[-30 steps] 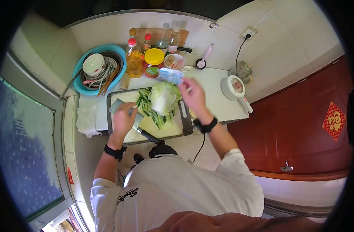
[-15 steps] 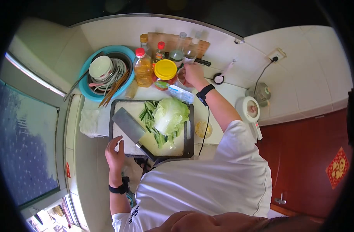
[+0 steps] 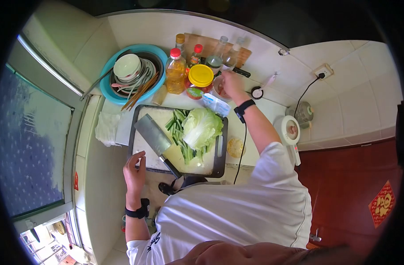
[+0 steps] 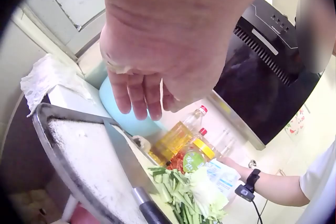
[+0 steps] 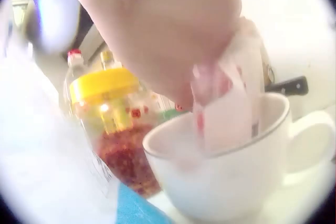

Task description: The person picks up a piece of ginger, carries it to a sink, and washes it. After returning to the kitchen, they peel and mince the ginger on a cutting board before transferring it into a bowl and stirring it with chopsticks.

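My right hand (image 3: pixel 233 84) reaches to the back of the counter, over a white cup (image 5: pixel 220 187) with a dark rim line. It pinches a pale plastic packet (image 5: pixel 226 124) with red marks, whose lower part is inside the cup; the fingertips are mostly hidden. By the left edge of the dark-rimmed cutting board (image 3: pixel 144 155), my left hand (image 3: pixel 134 174) hangs with loosely bent fingers and holds nothing. A cleaver (image 3: pixel 153 134) lies flat on the board, handle toward me. To its right are cut green strips (image 3: pixel 176 128) and a pale green cabbage (image 3: pixel 202 128).
A blue-and-white packet (image 3: pixel 216 104) lies behind the cabbage. Left of the cup stand a yellow-lidded jar (image 3: pixel 200 76) and an oil bottle (image 3: pixel 176 73). A blue basin (image 3: pixel 105 88) holds dishes and chopsticks. A small dish (image 3: pixel 235 147) and white cooker (image 3: pixel 290 130) are rightward.
My right hand has moved from beside the cabbage and the blue-and-white packet back to the cup. My left hand has drawn away from above the cleaver toward me.
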Available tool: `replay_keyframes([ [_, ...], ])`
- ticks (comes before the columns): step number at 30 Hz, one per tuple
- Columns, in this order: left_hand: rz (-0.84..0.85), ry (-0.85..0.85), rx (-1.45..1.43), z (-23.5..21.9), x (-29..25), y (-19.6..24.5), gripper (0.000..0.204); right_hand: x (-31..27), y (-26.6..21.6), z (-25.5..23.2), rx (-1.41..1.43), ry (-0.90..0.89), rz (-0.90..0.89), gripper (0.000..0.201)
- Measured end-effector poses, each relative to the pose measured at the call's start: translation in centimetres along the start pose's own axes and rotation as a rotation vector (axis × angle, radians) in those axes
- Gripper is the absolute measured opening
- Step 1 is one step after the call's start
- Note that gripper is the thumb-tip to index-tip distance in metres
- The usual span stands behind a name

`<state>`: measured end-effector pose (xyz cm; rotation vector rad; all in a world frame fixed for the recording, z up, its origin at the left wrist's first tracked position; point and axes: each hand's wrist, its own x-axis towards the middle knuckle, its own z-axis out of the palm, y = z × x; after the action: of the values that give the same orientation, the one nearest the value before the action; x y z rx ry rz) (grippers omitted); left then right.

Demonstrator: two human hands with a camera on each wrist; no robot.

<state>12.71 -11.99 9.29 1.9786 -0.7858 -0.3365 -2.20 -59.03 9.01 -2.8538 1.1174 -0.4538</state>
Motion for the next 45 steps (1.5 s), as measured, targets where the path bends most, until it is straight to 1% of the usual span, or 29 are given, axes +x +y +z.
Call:
replay_keyframes([
  [1, -0.007, -0.005, -0.003, -0.2, -0.1, 0.0, 0.016, -0.4, -0.4, -1.9, 0.0, 0.0, -0.006, 0.022],
  [3, -0.011, -0.007, -0.012, -0.5, -0.3, 0.3, 0.017, -2.1, -1.6, -6.4, 0.144, 0.183, -0.067, 0.021],
  [4, -0.013, -0.017, -0.035, -0.6, -0.2, 0.8, 0.019, -3.0, -2.6, -8.3, 0.139, 0.186, -0.068, 0.021],
  [6, -0.014, -0.039, -0.072, -0.6, -0.3, 2.0, 0.022, -5.8, -4.6, -11.9, 0.607, 0.233, -0.046, 0.023],
  [7, 0.013, -0.065, -0.158, -0.3, -0.1, 2.9, 0.025, -7.6, -5.7, -12.9, 0.594, 0.23, -0.042, 0.023],
  [9, 0.065, -0.141, -0.303, 0.2, 0.1, 4.3, 0.034, -11.0, -9.3, -14.2, 0.996, 0.194, -0.134, 0.027],
  [10, 0.039, -0.222, -0.439, 0.6, 0.1, 4.8, 0.038, -12.8, -11.4, -15.0, 0.987, 0.186, -0.139, 0.027],
  [12, 0.06, -0.408, -0.717, 0.9, -0.2, 6.6, 0.052, -16.1, -15.3, -15.8, 1.071, 0.093, -0.3, 0.03],
  [13, 0.076, -0.476, -0.791, 0.2, -0.8, 8.3, 0.055, -17.5, -17.0, -15.7, 1.067, 0.078, -0.315, 0.03],
  [15, 0.08, -0.502, -0.946, 0.1, -2.5, 9.8, 0.048, -19.9, -19.8, -15.6, 1.134, -0.07, -0.417, 0.034],
  [16, 0.072, -0.463, -0.95, 0.0, -3.5, 9.7, 0.048, -20.9, -20.8, -15.5, 1.141, -0.099, -0.444, 0.034],
  [18, 0.032, -0.429, -1.002, -0.1, -5.4, 9.2, 0.04, -22.3, -22.3, -15.3, 1.297, -0.154, -0.34, 0.037],
  [19, 0.03, -0.382, -0.99, -0.2, -6.7, 9.1, 0.04, -23.0, -22.8, -15.1, 1.317, -0.181, -0.375, 0.037],
  [21, 0.057, -0.198, -0.954, -0.3, -9.5, 9.0, 0.035, -24.0, -23.5, -14.4, 1.475, -0.359, -0.319, 0.038],
  [23, 0.06, -0.078, -0.94, -0.3, -12.3, 8.8, 0.038, -25.0, -23.4, -12.3, 1.493, -0.435, -0.446, 0.039],
  [25, 0.071, 0.079, -0.937, 0.3, -15.3, 8.7, 0.038, -26.2, -24.1, -11.2, 1.63, -0.611, -0.374, 0.039],
  [26, 0.065, 0.197, -0.9, 1.3, -16.8, 8.6, 0.039, -26.8, -24.5, -10.7, 1.663, -0.623, -0.453, 0.037],
  [27, 0.037, 0.293, -0.88, 2.1, -18.7, 8.6, 0.039, -27.7, -24.6, -10.5, 1.676, -0.72, -0.5, 0.037],
  [29, -0.054, 0.471, -0.981, 3.8, -22.7, 8.9, 0.037, -29.9, -25.1, -10.1, 1.624, -0.97, -0.385, 0.033],
  [30, -0.123, 0.555, -0.978, 4.8, -25.1, 8.7, 0.039, -31.2, -25.3, -9.6, 1.593, -1.063, -0.43, 0.031],
  [31, -0.148, 0.646, -0.959, 5.3, -27.7, 8.7, 0.039, -32.8, -25.6, -9.8, 1.552, -1.183, -0.422, 0.031],
  [33, -0.344, 0.728, -1.158, 6.4, -33.2, 9.5, 0.039, -36.4, -26.2, -9.0, 1.432, -1.355, -0.491, 0.031],
  [34, -0.37, 0.782, -1.175, 6.7, -36.0, 10.3, 0.041, -38.3, -26.7, -9.4, 1.406, -1.443, -0.552, 0.031],
  [36, -0.392, 0.94, -1.225, 8.1, -41.7, 11.7, 0.041, -42.8, -27.4, -10.4, 1.352, -1.659, -0.589, 0.03],
  [39, -0.358, 1.113, -1.31, 11.6, -49.9, 13.3, 0.043, -50.2, -27.7, -10.8, 1.239, -1.88, -0.758, 0.029],
  [40, -0.288, 1.176, -1.38, 13.0, -52.6, 13.6, 0.042, -52.7, -27.8, -10.9, 1.209, -1.928, -0.814, 0.029],
  [42, -0.172, 1.308, -1.46, 16.3, -58.4, 14.3, 0.039, -58.6, -27.2, -11.3, 0.984, -1.899, -1.068, 0.03],
  [43, -0.14, 1.378, -1.443, 18.3, -61.4, 14.7, 0.039, -61.7, -26.7, -11.9, 0.949, -1.937, -1.13, 0.03],
  [45, -0.111, 1.529, -1.463, 22.3, -67.9, 15.5, 0.036, -68.4, -25.3, -13.4, 0.733, -1.966, -1.316, 0.032],
])
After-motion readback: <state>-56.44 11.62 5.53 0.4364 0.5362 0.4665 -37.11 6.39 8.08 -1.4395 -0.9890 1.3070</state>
